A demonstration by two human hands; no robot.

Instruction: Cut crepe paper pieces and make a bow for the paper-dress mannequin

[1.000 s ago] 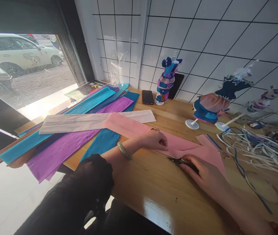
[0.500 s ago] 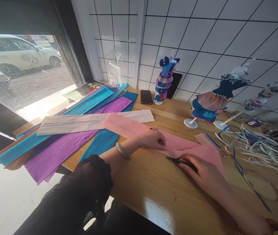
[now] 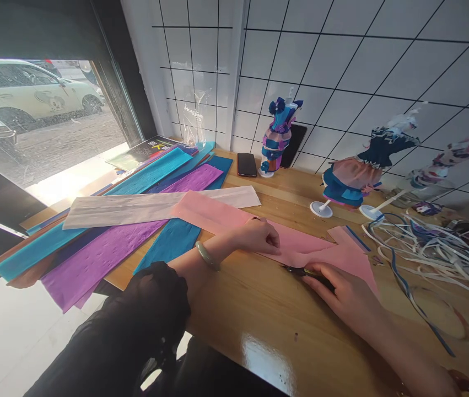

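Curling over pink strip (image 3: 213,213), left hand (image 3: 261,235) unmoved, hold unclear; right hand (image 3: 339,284) grasping scissors (image 3: 295,270).

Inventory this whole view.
Tiled wall: 1, white, back
Table: 1, wood-brown, beneath
Pink strip: at least 1, pink, centre
Scissors: 1, black, centre-right
Pale strip: 1, off-white, centre-left
Coloured strips: several, purple, blue, brown, left
Smartphone: 1, black, near wall
Flat panel: 1, black, against wall
Miniature dress forms: 3, multicoloured, along wall
Ribbon heap: 1, white and blue, right
Plastic bag: 1, clear, far corner
Printed item: 1, black, beside plastic bag
Vehicles: at least 2, whitish, outside
Bangle: 1, pale green, left wrist
Sleeve: 1, black, lower left
Left hand: 1, bare, on pink strip
Right hand: 1, bare, gripping scissors
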